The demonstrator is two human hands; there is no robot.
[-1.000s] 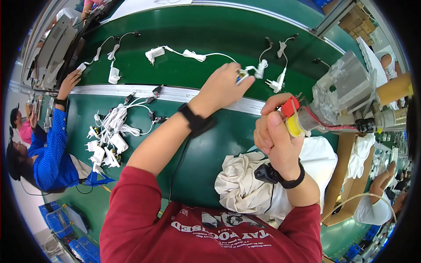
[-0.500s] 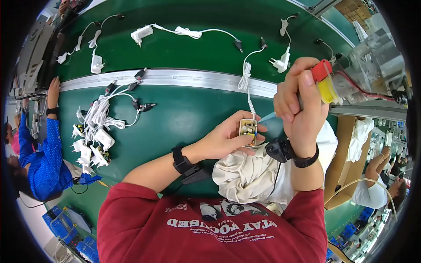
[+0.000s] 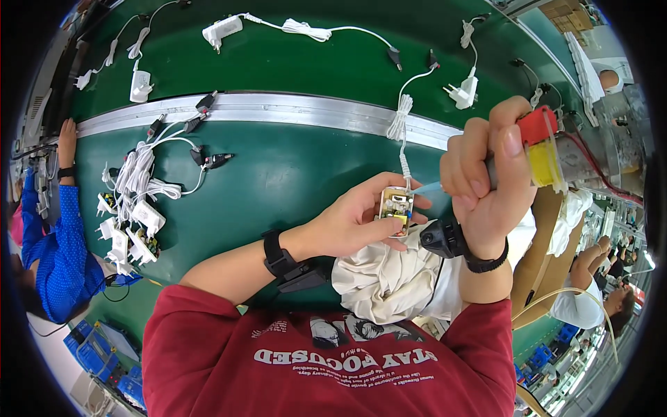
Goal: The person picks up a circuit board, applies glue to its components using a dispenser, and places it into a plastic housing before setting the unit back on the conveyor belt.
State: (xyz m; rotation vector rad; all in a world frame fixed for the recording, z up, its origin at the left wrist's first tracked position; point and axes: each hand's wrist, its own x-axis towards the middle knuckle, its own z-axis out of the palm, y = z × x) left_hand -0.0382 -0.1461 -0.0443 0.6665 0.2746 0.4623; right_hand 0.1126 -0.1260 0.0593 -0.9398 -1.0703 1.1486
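My left hand (image 3: 358, 215) is closed round an opened white power adapter (image 3: 397, 207), its circuit board facing up. A white cable (image 3: 399, 125) runs from the adapter's far end to a black connector. My right hand (image 3: 490, 167), raised to the right, grips a dispenser (image 3: 544, 146) with a red and yellow body and red wires along it. Its pale blue tapered nozzle (image 3: 426, 187) points left, the tip at the adapter's cable end. Whether the tip touches the board, I cannot tell.
Left on the green bench lies a heap of adapters (image 3: 142, 219) with bundled white cables. Beyond the metal rail (image 3: 278, 110) several more adapters (image 3: 222, 29) lie spaced out. Cream cloth (image 3: 382, 285) bunches below my hands. A cardboard box (image 3: 538, 254) stands right; other people sit both sides.
The view has shifted a little, so the bench things sit differently in it. My right hand and the dispenser appear slightly farther right and lower. Both holds stay the same.
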